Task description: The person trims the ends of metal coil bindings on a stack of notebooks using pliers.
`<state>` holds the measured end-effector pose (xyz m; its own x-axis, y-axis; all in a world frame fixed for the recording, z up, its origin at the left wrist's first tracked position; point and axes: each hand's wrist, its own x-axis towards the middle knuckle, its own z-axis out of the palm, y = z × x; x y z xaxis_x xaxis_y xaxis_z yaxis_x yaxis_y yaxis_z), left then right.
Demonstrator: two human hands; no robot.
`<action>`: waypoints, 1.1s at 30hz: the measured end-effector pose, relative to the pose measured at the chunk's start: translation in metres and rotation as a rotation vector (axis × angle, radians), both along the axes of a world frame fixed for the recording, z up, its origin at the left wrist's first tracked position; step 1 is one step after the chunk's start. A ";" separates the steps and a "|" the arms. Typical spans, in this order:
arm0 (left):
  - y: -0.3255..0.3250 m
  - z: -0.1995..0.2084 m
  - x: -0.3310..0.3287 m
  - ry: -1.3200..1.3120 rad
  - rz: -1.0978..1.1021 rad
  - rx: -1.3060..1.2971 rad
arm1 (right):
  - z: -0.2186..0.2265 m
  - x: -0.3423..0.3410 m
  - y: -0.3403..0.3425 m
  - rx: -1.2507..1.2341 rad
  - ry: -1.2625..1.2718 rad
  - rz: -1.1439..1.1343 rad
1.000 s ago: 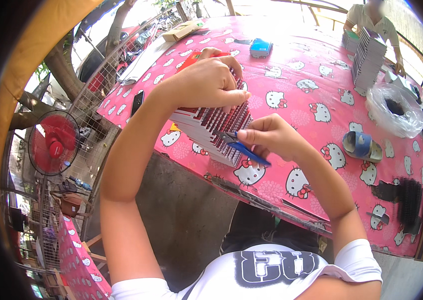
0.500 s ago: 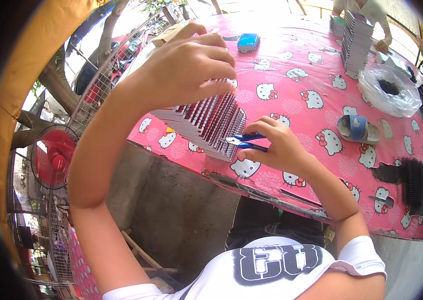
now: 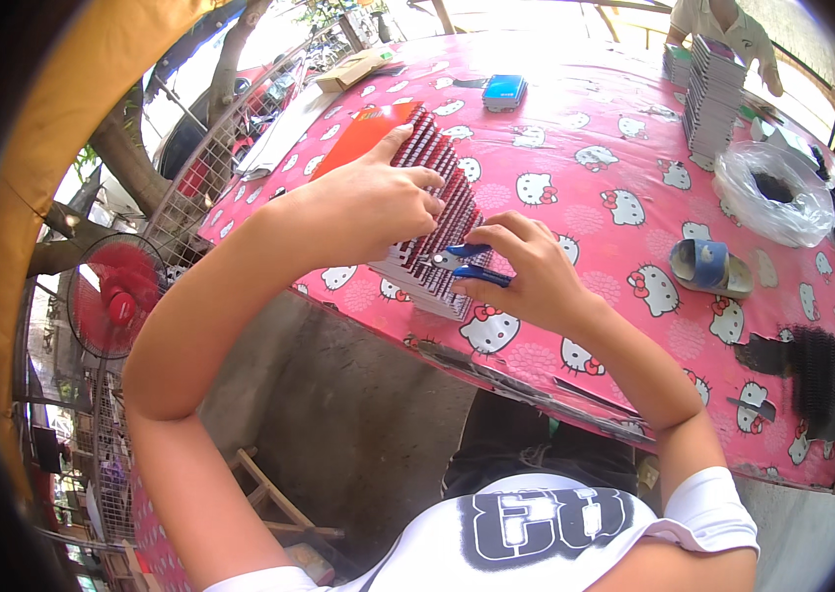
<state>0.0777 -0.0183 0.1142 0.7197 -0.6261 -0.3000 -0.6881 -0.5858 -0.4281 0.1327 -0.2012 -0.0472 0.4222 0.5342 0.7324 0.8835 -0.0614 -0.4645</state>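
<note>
A tall, leaning stack of spiral-bound notebooks [image 3: 452, 192] stands near the table's front edge, its red and dark coil edges facing right. An orange cover [image 3: 363, 135] shows on top. Across the stack lies my left hand [image 3: 363, 209], its fingers spread over the coils and holding nothing. Blue-handled cutting pliers [image 3: 484, 275] are gripped in my right hand [image 3: 536, 271], with the handles apart. Their metal jaws are at the coil ends on the stack's near right side. Whether the jaws close on a wire is too small to tell.
On the pink patterned tablecloth [image 3: 624, 204] are a small blue pile of booklets [image 3: 504, 92], a tall notebook stack [image 3: 713, 99], a clear plastic bag [image 3: 774, 192], a sandal [image 3: 711, 266] and black coils [image 3: 817, 370]. A person [image 3: 728, 25] stands at the far right.
My left hand has come down and toward me onto the notebooks, uncovering the orange cover. My right hand and the pliers have shifted slightly left and up along the coil edge.
</note>
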 end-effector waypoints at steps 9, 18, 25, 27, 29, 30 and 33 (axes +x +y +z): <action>-0.003 0.005 0.000 0.038 0.041 0.094 | -0.005 0.019 0.013 -0.210 0.786 0.374; -0.008 -0.008 -0.003 -0.061 0.019 0.209 | 0.000 0.000 0.002 -0.132 0.272 0.162; -0.010 -0.005 -0.001 -0.036 0.042 0.172 | 0.008 -0.008 0.008 -0.048 0.012 -0.020; -0.009 -0.003 -0.002 -0.025 0.056 0.169 | 0.014 0.001 0.007 -0.115 0.265 0.180; -0.011 -0.004 -0.002 -0.022 0.061 0.170 | 0.025 0.014 0.006 -0.297 0.923 0.342; -0.013 -0.005 -0.001 -0.009 0.068 0.197 | 0.029 0.019 0.005 -0.387 1.255 0.411; -0.018 -0.006 -0.002 0.015 0.077 0.259 | 0.018 0.017 0.008 -0.396 1.159 0.391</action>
